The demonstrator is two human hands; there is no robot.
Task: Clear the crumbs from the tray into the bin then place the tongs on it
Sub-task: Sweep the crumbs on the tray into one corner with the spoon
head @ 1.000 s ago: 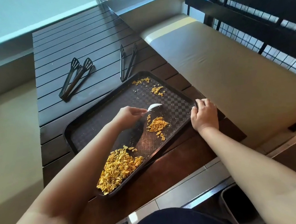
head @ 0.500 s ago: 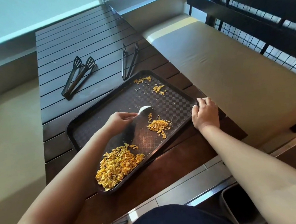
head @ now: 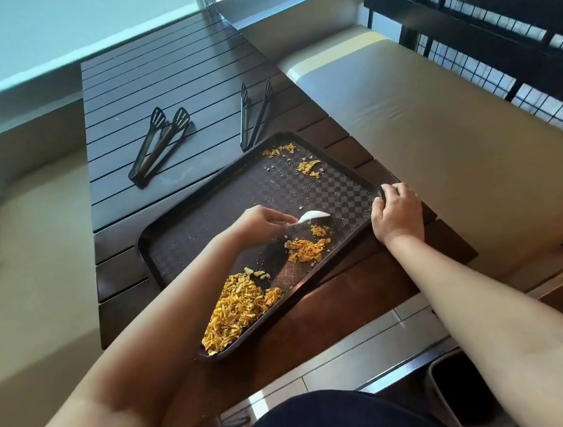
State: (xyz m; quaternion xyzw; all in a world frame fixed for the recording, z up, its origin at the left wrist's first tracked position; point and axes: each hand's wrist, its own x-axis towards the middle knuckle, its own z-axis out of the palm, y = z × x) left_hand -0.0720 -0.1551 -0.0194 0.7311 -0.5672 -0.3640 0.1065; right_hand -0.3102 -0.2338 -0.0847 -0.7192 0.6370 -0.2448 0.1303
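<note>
Carefully now: keep raking with the small white plastic scraper (head: 313, 215), pinched at its handle end between thumb and curled fingers of the left hand (head: 263, 221), blade reaching out past the fingertips toward the tray's right rim. Just below that blade, a small heap of yellow-orange crumbs (head: 306, 249); nearer the wrist side and lower, the big gathered pile (head: 237, 308) at the near corner of the dark brown checkered plastic tray (head: 211, 216). Beyond the blade, at the far corner, two thin scatters (head: 309, 167) not yet collected. Best to hold the blade edge flat on the tray floor, draw in short strokes toward the big pile, and avoid flicking bits over the low rim. Right hand (head: 397, 209) curled over the right rim, steadying the tray; worth holding firm. Dark bin (head: 439, 387) partly visible below the right forearm. Two black tongs, slotted-head (head: 159, 140) and slim (head: 255, 116), well beyond the scraper on the dark slatted wooden table (head: 163, 73), both off the tray.
</note>
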